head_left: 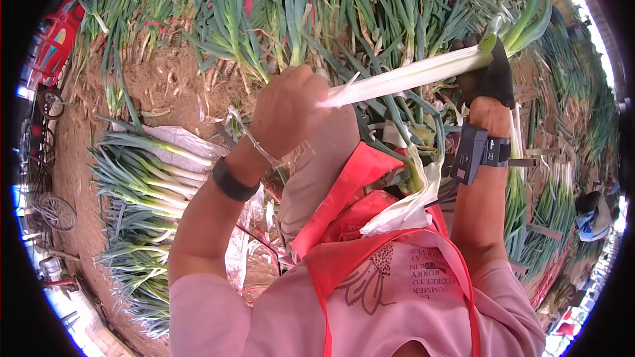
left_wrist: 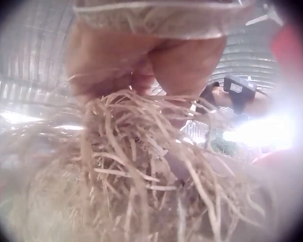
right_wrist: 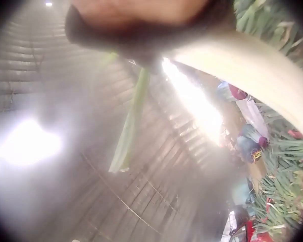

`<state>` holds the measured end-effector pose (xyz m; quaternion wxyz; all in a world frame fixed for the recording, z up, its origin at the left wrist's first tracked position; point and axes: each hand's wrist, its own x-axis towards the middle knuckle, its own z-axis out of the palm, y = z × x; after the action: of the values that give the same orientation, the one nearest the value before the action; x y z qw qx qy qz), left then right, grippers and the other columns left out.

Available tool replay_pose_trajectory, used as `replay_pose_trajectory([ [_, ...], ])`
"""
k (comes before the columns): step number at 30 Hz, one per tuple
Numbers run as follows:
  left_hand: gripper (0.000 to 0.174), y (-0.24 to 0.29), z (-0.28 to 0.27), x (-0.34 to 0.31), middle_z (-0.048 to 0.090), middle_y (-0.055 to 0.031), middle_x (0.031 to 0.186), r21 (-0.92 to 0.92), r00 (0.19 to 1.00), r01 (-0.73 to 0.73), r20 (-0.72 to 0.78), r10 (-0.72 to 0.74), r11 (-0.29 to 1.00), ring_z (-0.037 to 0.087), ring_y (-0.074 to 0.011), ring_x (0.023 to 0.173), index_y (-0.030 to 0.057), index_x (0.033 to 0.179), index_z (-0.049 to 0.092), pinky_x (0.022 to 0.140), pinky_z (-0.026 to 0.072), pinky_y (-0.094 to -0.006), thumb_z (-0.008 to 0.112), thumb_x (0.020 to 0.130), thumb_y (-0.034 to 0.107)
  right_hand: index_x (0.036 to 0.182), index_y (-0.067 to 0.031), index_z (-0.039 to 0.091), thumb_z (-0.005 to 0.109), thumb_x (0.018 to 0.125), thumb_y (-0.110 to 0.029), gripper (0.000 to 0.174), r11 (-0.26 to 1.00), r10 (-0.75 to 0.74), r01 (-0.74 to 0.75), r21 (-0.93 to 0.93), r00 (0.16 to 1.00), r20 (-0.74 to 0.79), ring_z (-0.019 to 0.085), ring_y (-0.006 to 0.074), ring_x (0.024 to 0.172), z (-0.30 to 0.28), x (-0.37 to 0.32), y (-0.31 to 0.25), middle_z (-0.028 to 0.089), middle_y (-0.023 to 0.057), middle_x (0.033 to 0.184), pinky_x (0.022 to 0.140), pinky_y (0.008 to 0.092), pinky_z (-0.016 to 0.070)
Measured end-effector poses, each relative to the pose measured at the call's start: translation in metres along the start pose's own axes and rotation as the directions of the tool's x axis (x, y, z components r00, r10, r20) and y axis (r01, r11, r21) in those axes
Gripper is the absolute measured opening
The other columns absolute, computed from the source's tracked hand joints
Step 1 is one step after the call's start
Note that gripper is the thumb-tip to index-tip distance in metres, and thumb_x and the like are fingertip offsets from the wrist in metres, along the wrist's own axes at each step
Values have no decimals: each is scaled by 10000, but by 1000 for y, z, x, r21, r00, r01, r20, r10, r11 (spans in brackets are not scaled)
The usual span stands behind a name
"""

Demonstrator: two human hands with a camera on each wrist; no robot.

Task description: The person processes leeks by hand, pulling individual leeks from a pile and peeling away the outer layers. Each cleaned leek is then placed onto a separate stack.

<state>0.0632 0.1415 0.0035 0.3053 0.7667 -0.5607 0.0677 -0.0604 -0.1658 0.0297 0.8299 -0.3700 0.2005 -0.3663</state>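
Observation:
A leek [head_left: 417, 76] stretches between my two hands, its white shank slanting up to the right. My bare left hand [head_left: 291, 109] grips the root end, and a bushy mass of pale roots [left_wrist: 136, 151] spreads beside that hand in the left wrist view. In a dark glove, my right hand [head_left: 486, 76] grips the upper shank where the green leaves [head_left: 529, 23] begin. The right wrist view shows the white shank [right_wrist: 257, 70] passing the right hand [right_wrist: 146, 30], with a cut green leaf hanging down. Over the lap lies a loose pale leek leaf [head_left: 423, 188].
Leeks [head_left: 152, 178] lie in a row on the left, beside a pale sheet [head_left: 182, 139]. A deep bank of green leeks [head_left: 370, 0] stands ahead, with bundled leeks [head_left: 555, 205] at the right. A red apron [head_left: 344, 198] covers the lap. Bicycle wheels [head_left: 56, 211] show far left.

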Motion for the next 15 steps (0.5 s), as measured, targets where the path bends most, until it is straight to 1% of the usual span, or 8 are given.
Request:
replay_pose_trajectory([
  [3, 275, -1, 7, -3, 467, -99, 768, 107, 995, -96, 7, 96, 990, 519, -302, 760, 59, 813, 512, 638, 415, -418, 742, 663, 86, 873, -58, 512, 539, 905, -174, 123, 1000, -27, 25, -18, 994, -105, 545, 236, 674, 8, -4, 1, 523, 71, 704, 726, 402, 507],
  [7, 225, -8, 7, -11, 469, -84, 750, 73, 988, -128, -73, 134, 989, 516, -281, 704, 60, 798, 520, 600, 422, -390, 723, 701, 48, 874, -57, 512, 538, 898, -166, 114, 998, -59, 57, -21, 992, -112, 536, 235, 665, 5, -2, 3, 519, 76, 701, 734, 406, 499],
  [9, 186, -14, 11, -20, 484, -72, 716, 17, 970, -5, -242, 9, 1000, 519, -229, 622, 50, 788, 519, 557, 427, -332, 700, 756, 22, 878, -53, 515, 534, 898, -163, 114, 997, -56, 61, 43, 994, -99, 530, 231, 662, 7, -6, 7, 514, 76, 698, 735, 397, 491],
  [10, 186, -16, 14, -24, 484, -72, 716, 20, 971, -6, -241, 11, 1000, 519, -229, 622, 50, 788, 519, 557, 427, -332, 700, 756, 22, 878, -53, 515, 534, 898, -163, 114, 997, -56, 61, 48, 994, -99, 530, 231, 662, 5, -5, 7, 514, 76, 698, 735, 397, 491],
  [12, 189, -15, 18, -30, 495, -49, 682, -231, 879, 146, -416, -233, 962, 505, -147, 572, 36, 796, 505, 523, 420, -281, 693, 787, 18, 902, -52, 514, 533, 899, -156, 105, 998, -46, 47, 38, 999, -28, 529, 231, 670, -5, 0, 8, 518, 74, 713, 733, 394, 485],
  [13, 220, -22, 19, -37, 517, -29, 686, -390, 816, 306, -361, -450, 868, 514, -98, 587, 23, 799, 494, 518, 425, -269, 713, 777, 26, 902, -52, 514, 533, 899, -156, 105, 998, -45, 46, 39, 999, -26, 529, 231, 670, -10, 2, 7, 518, 74, 713, 733, 394, 485],
  [14, 220, -35, 19, -43, 517, -29, 686, -389, 816, 305, -364, -449, 869, 514, -98, 587, 23, 799, 494, 518, 425, -269, 713, 777, 26, 901, -59, 516, 526, 911, -193, 135, 996, -44, 46, 72, 998, -36, 534, 234, 692, -16, 6, 6, 521, 70, 724, 751, 404, 482],
  [15, 235, -51, 18, -49, 522, -26, 693, -537, 683, 417, -347, -642, 734, 517, -96, 608, 24, 793, 490, 535, 436, -278, 723, 763, 27, 900, -66, 518, 519, 923, -230, 166, 993, -42, 46, 106, 998, -45, 540, 238, 715, -21, 9, 8, 524, 65, 735, 769, 413, 478],
])
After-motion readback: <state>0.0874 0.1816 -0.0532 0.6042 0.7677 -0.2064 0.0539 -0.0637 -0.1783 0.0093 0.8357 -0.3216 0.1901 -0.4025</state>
